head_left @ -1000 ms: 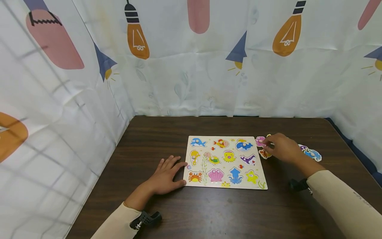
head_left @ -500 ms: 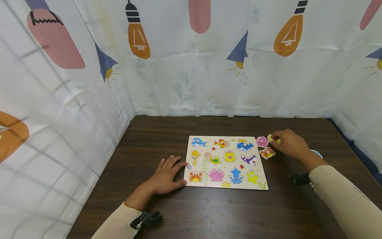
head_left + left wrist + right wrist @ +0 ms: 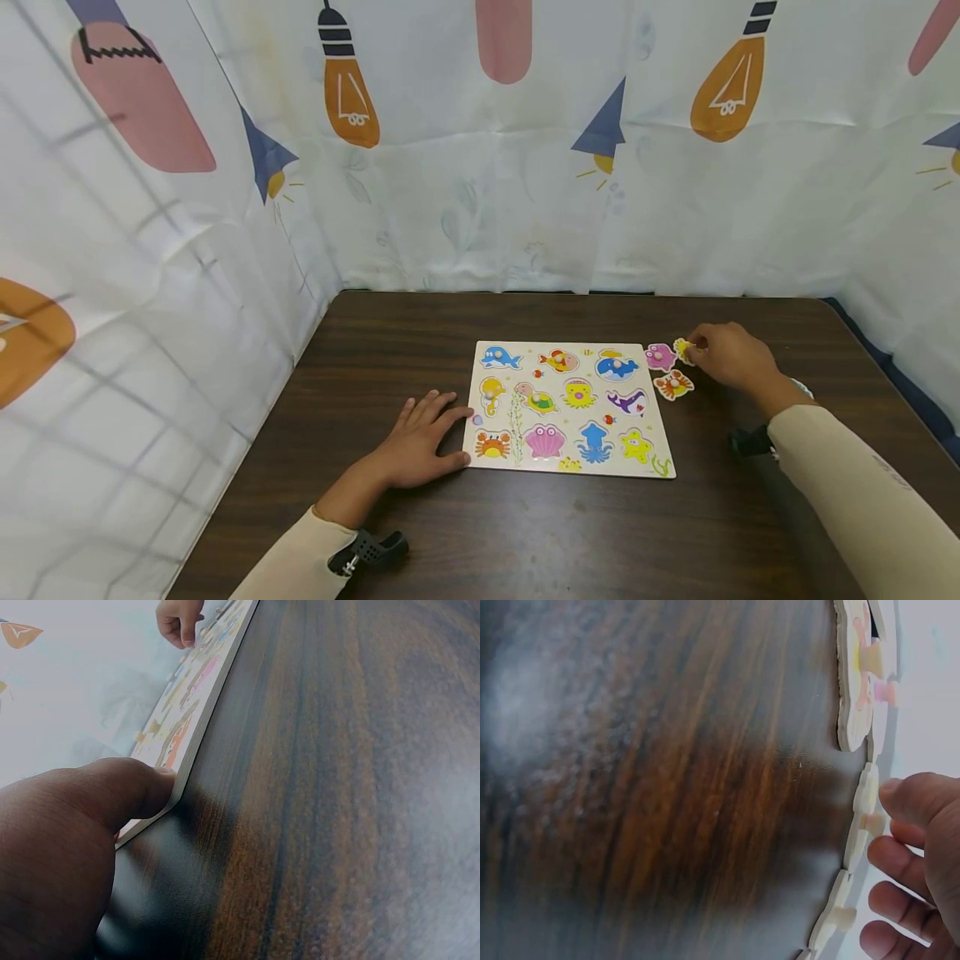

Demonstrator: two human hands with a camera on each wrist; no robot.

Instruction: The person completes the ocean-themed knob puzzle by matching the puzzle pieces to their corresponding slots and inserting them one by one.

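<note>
A cream sea-animal peg puzzle board (image 3: 572, 421) lies on the table. My left hand (image 3: 420, 446) rests with spread fingers at its left side, the thumb (image 3: 139, 787) pressing its near corner in the left wrist view. Beyond the board's right edge, my right hand (image 3: 729, 354) reaches to a small yellow knobbed puzzle piece (image 3: 682, 350). In the right wrist view, the thumb (image 3: 911, 796) and loosely bent fingers are just beside a piece's knob (image 3: 873, 823), not closed round it. Close by lie a pink fish piece (image 3: 660, 357) and an orange crab piece (image 3: 673, 385).
The brown wooden table (image 3: 555, 533) extends around the board. Behind it hangs a white curtain (image 3: 480, 208) printed with lamps. A loose piece (image 3: 802, 387) shows its edge past the right wrist. Another knobbed piece (image 3: 829, 919) lies below the fingers in the right wrist view.
My right hand has drawn right, off the pink fish and crab pieces, to the yellow piece, and now covers most of the loose pieces farther right. The left hand has stayed put.
</note>
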